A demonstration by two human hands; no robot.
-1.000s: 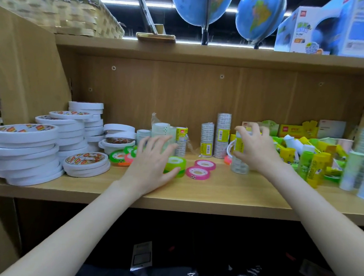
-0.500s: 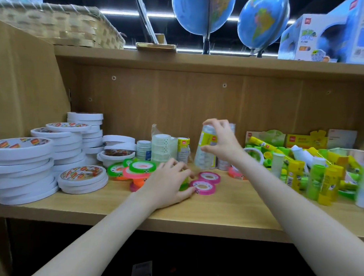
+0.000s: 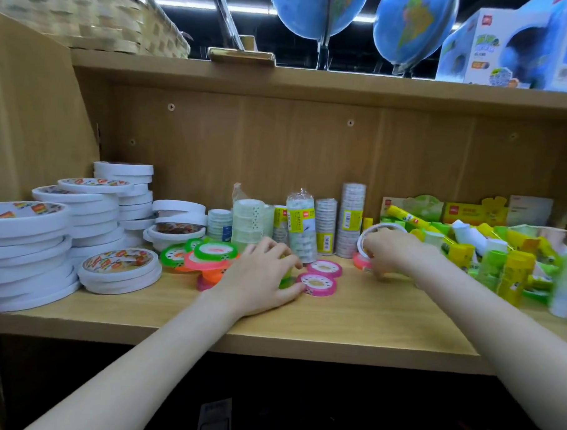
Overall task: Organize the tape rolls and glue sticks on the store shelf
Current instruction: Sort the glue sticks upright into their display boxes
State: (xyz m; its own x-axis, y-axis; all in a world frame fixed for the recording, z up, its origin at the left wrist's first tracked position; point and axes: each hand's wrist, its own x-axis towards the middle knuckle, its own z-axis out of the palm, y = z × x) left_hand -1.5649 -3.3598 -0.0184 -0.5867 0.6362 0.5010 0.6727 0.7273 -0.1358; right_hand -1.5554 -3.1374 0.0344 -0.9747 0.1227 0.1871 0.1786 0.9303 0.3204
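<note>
White tape stacks point(image 3: 24, 252) stood at the shelf's point(image 3: 352, 328) left end; the left hand point(image 3: 260, 278) curled over a green tape roll point(image 3: 286, 278) beside two pink rolls point(image 3: 316, 283); the right hand point(image 3: 391, 252) grasped a white tape ring point(image 3: 367, 233); glue sticks point(image 3: 488, 256) lay jumbled at the right

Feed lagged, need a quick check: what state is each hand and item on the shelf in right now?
left hand: resting curled over a green tape roll
right hand: gripping the white tape roll
pink tape rolls: lying flat, loose
wrapped tape sleeve: upright in the row
glue sticks: jumbled, some toppled
</note>
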